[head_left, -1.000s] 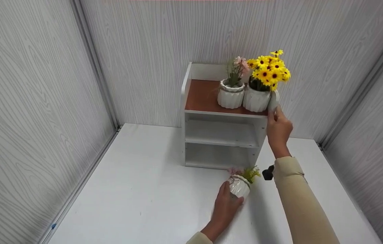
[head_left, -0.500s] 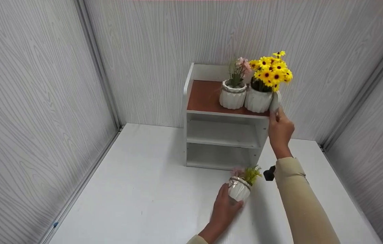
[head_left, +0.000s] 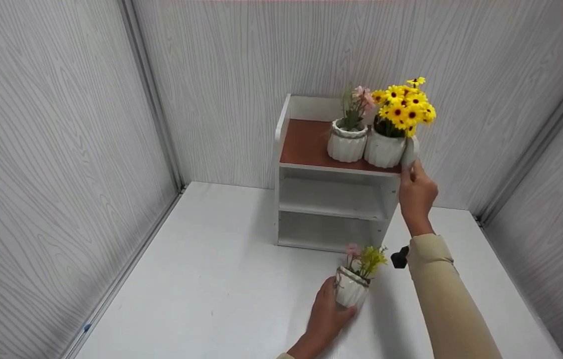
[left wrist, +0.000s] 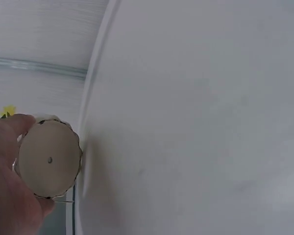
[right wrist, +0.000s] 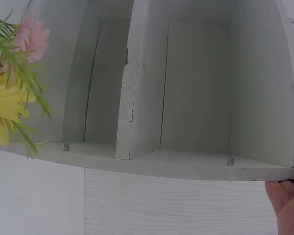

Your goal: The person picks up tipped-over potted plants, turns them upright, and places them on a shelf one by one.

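Observation:
My left hand (head_left: 328, 314) grips a small white fluted flowerpot (head_left: 351, 291) with pink and yellow flowers, held tilted in front of the shelf. The left wrist view shows the pot's round base (left wrist: 49, 152) with a small hole, thumb and fingers around its sides. My right hand (head_left: 418, 194) holds the front edge of the raised right side panel on the white shelf (head_left: 331, 214); in the right wrist view its fingertips (right wrist: 279, 188) are at the panel's edge. Beside that panel stand a white pot (head_left: 385, 149) of yellow daisies and a white pot (head_left: 347, 147) of pink flowers.
The shelf has a reddish-brown top (head_left: 306, 142) and two white compartments below. It stands on a white table (head_left: 201, 279) close to the wood-patterned back wall (head_left: 221, 89). A small black object (head_left: 400, 258) shows beside the right sleeve.
The left hand has lowered the flowerpot slightly toward the person and tipped it, so the blooms stand out more. The right hand keeps its hold on the panel. The whole head view shifts a little.

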`<state>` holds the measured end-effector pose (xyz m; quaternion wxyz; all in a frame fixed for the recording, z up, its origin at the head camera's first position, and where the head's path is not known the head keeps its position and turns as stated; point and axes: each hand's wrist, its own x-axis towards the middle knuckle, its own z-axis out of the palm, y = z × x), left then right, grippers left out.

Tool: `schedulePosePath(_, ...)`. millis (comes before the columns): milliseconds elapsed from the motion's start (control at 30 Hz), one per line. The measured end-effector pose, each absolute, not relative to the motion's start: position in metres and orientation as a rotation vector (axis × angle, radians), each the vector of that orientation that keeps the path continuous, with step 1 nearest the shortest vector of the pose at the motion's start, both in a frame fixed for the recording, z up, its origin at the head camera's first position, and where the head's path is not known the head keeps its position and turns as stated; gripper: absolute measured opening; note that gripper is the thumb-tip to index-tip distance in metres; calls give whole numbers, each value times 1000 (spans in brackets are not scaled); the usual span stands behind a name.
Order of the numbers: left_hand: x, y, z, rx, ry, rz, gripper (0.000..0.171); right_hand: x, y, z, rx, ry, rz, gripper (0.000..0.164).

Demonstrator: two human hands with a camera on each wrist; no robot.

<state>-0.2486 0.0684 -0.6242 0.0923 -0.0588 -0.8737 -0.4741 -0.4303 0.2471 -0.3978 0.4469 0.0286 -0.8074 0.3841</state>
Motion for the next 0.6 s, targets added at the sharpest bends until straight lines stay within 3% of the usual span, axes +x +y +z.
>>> schedulePosePath(400,-241,64,-627,-153,-2630,-1397,85,-430,245,-400,70,-2015,944,21)
schedulePosePath(600,-241,64,-628,-188,-2657,-1310,90,-431,246,-398,74,-2001,956,15)
